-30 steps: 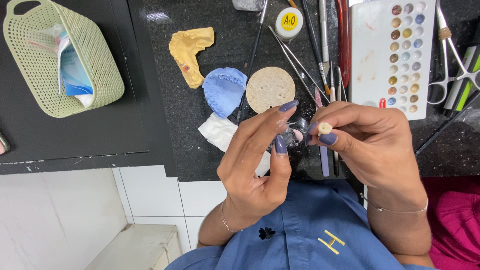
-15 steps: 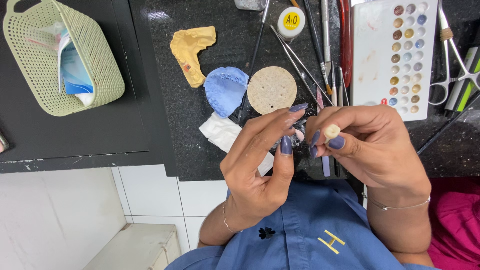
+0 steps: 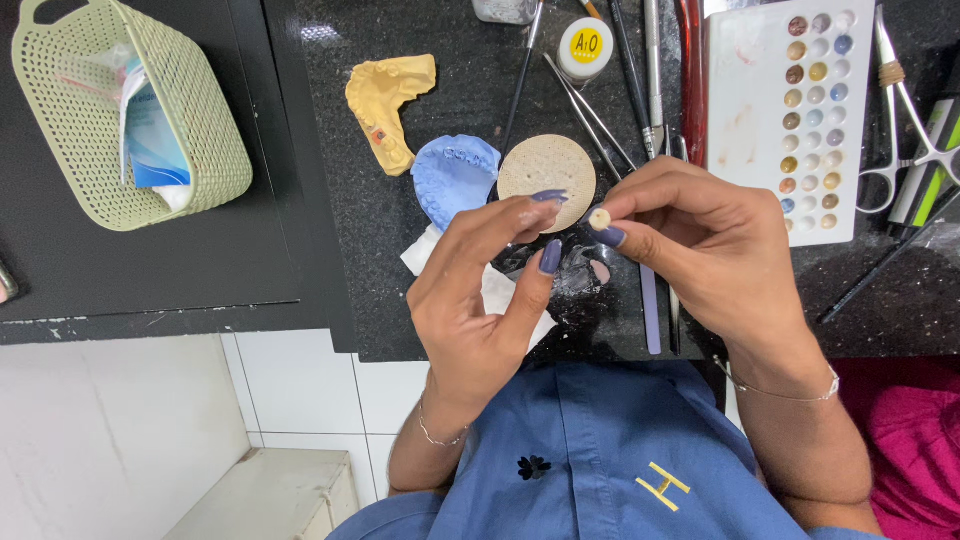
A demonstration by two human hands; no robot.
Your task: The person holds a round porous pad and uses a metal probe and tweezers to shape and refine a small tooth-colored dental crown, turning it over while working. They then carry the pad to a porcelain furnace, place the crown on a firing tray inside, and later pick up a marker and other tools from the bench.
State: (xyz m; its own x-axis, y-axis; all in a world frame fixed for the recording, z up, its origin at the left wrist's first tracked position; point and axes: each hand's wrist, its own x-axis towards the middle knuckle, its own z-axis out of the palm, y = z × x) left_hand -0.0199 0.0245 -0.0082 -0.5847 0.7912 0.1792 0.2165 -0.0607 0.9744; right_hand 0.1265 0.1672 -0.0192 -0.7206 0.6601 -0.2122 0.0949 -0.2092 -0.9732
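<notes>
My right hand point(image 3: 705, 245) pinches a small cream tooth-like piece point(image 3: 599, 218) between thumb and forefinger, over the black speckled counter point(image 3: 330, 190). My left hand point(image 3: 480, 290) sits just to its left, fingers curled toward the piece with the tips close to it; what it holds, if anything, is hidden. Both hands hover above a round beige perforated disc point(image 3: 545, 168), a blue dental cast point(image 3: 452, 178) and a white tissue point(image 3: 495, 290).
A yellow dental cast point(image 3: 385, 105) lies at the back left. A green mesh basket point(image 3: 130, 110) with packets stands far left. A white palette with coloured wells point(image 3: 790, 110), a small yellow-lidded jar point(image 3: 585, 45), several metal instruments point(image 3: 650, 80) and scissors-like forceps point(image 3: 910, 140) lie at the back right.
My right hand has kept its pinch on the small piece and shifted slightly left. The left fingers have drawn a little apart from it.
</notes>
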